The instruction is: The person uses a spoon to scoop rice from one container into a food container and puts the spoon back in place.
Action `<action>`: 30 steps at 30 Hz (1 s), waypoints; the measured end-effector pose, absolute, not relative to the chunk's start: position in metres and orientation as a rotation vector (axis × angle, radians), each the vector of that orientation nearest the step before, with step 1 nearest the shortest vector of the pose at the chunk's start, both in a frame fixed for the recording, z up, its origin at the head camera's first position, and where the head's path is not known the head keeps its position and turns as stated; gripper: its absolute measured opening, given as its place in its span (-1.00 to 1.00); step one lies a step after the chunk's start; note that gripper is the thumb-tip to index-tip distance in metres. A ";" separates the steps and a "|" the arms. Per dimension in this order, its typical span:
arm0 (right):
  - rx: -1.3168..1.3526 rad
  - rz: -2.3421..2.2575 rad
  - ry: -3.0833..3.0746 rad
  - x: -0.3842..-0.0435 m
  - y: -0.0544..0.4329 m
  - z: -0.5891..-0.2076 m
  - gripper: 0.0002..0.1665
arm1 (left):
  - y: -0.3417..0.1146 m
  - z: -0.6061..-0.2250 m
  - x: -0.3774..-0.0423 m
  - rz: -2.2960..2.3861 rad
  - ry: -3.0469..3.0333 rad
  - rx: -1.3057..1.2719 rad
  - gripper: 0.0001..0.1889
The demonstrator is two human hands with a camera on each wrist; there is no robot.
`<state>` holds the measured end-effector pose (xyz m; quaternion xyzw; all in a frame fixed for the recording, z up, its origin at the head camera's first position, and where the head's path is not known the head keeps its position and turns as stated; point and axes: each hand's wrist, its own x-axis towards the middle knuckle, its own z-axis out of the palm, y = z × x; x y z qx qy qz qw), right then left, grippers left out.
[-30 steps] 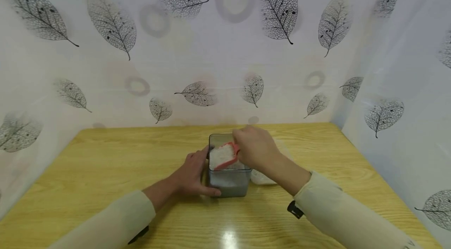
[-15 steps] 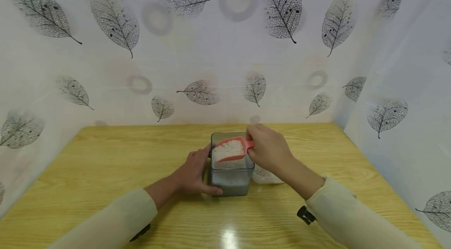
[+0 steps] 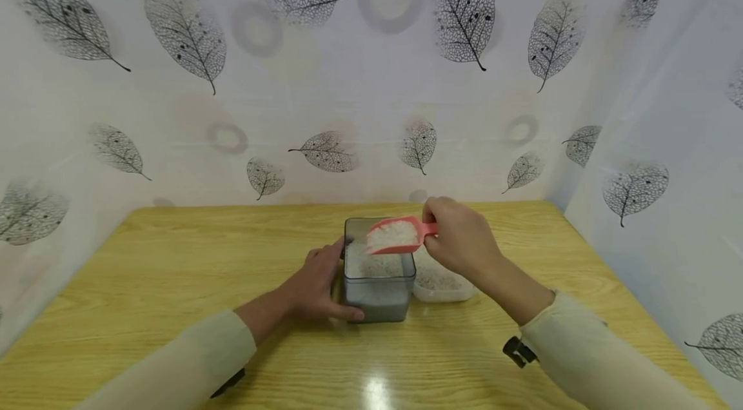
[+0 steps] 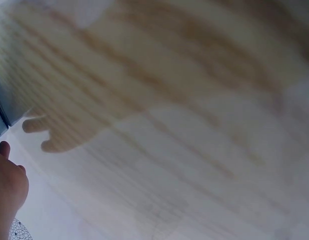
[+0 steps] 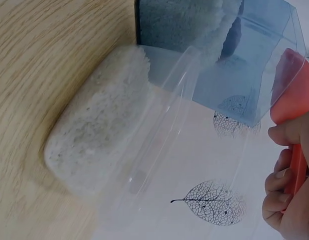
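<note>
In the head view my right hand point(image 3: 464, 236) grips the handle of a red scoop point(image 3: 403, 249) heaped with white rice-like grains. The scoop hangs level over the right part of a clear grey-blue container point(image 3: 377, 302), which is partly filled with the same grains point(image 3: 377, 267). My left hand point(image 3: 318, 284) holds this container from the left, thumb at its front corner and fingers toward the back. Curled fingers around the red handle point(image 5: 297, 172) show in the right wrist view. Only part of my left hand point(image 4: 9, 182) appears in the left wrist view, close to the container's edge.
Right beside the container stands a low clear plastic box point(image 3: 445, 295) with grains in it, partly behind my right hand. Both stand on a wood-grain table point(image 3: 203, 255). A leaf-patterned curtain point(image 3: 371, 87) rises behind the table and along its sides.
My right hand has lifted the loaded scoop out of the container's grains and moved it up and right. More of the low box now shows. My left hand stays on the container.
</note>
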<state>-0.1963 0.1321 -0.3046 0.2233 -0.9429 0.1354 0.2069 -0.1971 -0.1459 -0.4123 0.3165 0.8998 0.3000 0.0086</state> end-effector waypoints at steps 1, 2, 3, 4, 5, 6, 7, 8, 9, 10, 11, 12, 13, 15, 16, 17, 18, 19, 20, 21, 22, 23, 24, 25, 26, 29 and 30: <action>0.615 0.380 -2.626 -0.196 0.134 -0.305 -0.79 | -0.146 -0.412 -0.197 0.941 2.813 0.993 0.40; 0.608 0.381 -2.626 -0.197 0.136 -0.305 -0.79 | -0.146 -0.413 -0.197 0.943 2.812 0.992 0.40; 0.602 0.382 -2.626 -0.197 0.137 -0.305 -0.79 | -0.146 -0.413 -0.197 0.944 2.811 0.988 0.40; 0.597 0.384 -2.627 -0.197 0.139 -0.305 -0.79 | -0.146 -0.413 -0.197 0.943 2.810 0.985 0.40; 0.592 0.384 -2.630 -0.198 0.141 -0.306 -0.80 | -0.146 -0.414 -0.197 0.942 2.812 0.984 0.40; 0.588 0.383 -2.632 -0.198 0.143 -0.306 -0.80 | -0.147 -0.415 -0.197 0.943 2.814 0.984 0.39; 0.584 0.386 -2.634 -0.198 0.145 -0.306 -0.80 | -0.147 -0.415 -0.198 0.944 2.813 0.981 0.39; 0.580 0.385 -2.636 -0.198 0.147 -0.306 -0.81 | -0.147 -0.415 -0.198 0.945 2.812 0.979 0.39; 0.576 0.385 -2.636 -0.199 0.149 -0.306 -0.81 | -0.147 -0.416 -0.198 0.944 2.812 0.980 0.40; 0.574 0.387 -2.636 -0.199 0.151 -0.306 -0.81 | -0.147 -0.416 -0.198 0.946 2.812 0.983 0.39; 0.569 0.383 -2.635 -0.200 0.154 -0.307 -0.81 | -0.147 -0.416 -0.198 0.946 2.813 0.987 0.39; 0.565 0.385 -2.635 -0.200 0.156 -0.308 -0.81 | -0.146 -0.415 -0.198 0.947 2.812 0.991 0.39; 0.561 0.388 -2.637 -0.200 0.159 -0.308 -0.81 | -0.146 -0.415 -0.198 0.950 2.812 0.995 0.39; 0.554 0.388 -2.643 -0.201 0.164 -0.309 -0.81 | -0.146 -0.415 -0.198 0.955 2.815 1.010 0.38; 0.549 0.387 -2.646 -0.201 0.166 -0.309 -0.81 | -0.146 -0.414 -0.198 0.958 2.817 1.015 0.38; 0.543 0.387 -2.648 -0.201 0.169 -0.310 -0.81 | -0.146 -0.414 -0.198 0.959 2.818 1.020 0.37; 0.538 0.390 -2.651 -0.201 0.171 -0.311 -0.81 | -0.146 -0.414 -0.198 0.961 2.819 1.023 0.37; 0.534 0.390 -2.652 -0.201 0.174 -0.311 -0.82 | -0.146 -0.414 -0.198 0.961 2.822 1.026 0.37; 0.530 0.390 -2.653 -0.201 0.176 -0.312 -0.82 | -0.146 -0.414 -0.198 0.960 2.823 1.024 0.37; 0.525 0.393 -2.653 -0.202 0.179 -0.313 -0.82 | -0.146 -0.414 -0.198 0.958 2.821 1.020 0.38; 0.521 0.398 -2.654 -0.202 0.181 -0.314 -0.82 | -0.146 -0.415 -0.198 0.953 2.823 1.016 0.38; 0.519 0.407 -2.659 -0.202 0.184 -0.316 -0.82 | -0.146 -0.415 -0.198 0.950 2.822 1.013 0.38; 0.516 0.414 -2.664 -0.202 0.186 -0.317 -0.82 | -0.146 -0.415 -0.198 0.947 2.823 1.008 0.39; 0.511 0.418 -2.668 -0.203 0.189 -0.319 -0.82 | -0.146 -0.416 -0.198 0.944 2.825 1.006 0.39; 0.506 0.419 -2.672 -0.203 0.192 -0.320 -0.82 | -0.146 -0.416 -0.198 0.943 2.825 1.005 0.39; 0.512 0.405 -2.678 -0.203 0.200 -0.326 -0.81 | -0.146 -0.415 -0.198 0.949 2.827 1.010 0.39; 0.515 0.398 -2.678 -0.203 0.202 -0.328 -0.80 | -0.146 -0.415 -0.198 0.952 2.828 1.013 0.39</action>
